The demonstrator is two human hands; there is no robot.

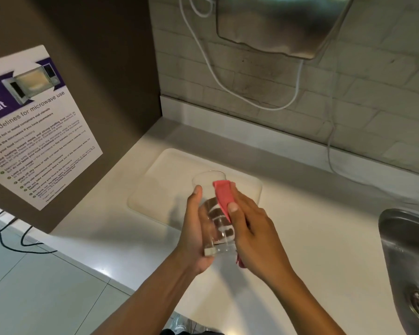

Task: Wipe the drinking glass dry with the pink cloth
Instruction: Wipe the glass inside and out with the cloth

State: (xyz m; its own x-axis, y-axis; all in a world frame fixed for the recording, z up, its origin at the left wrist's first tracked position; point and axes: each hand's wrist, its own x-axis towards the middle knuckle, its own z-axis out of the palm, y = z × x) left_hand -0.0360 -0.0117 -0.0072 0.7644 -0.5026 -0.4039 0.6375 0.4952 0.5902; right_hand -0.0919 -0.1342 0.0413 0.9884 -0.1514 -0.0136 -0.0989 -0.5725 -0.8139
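A clear drinking glass (214, 213) is held tilted above the white counter, its mouth pointing away from me. My left hand (195, 234) grips its lower half from the left, thumb along the side. My right hand (252, 228) presses a folded pink cloth (224, 197) against the glass's right outer side, near the rim. A corner of the cloth hangs out below the right palm; the rest is hidden under the fingers.
A white tray or mat (155, 189) lies on the counter (312, 238) under the glass. A steel sink (406, 250) is at the right edge. A brown cabinet panel with a microwave poster (34, 131) stands left. A steel wall unit (283, 25) with white cables (218, 78) hangs behind.
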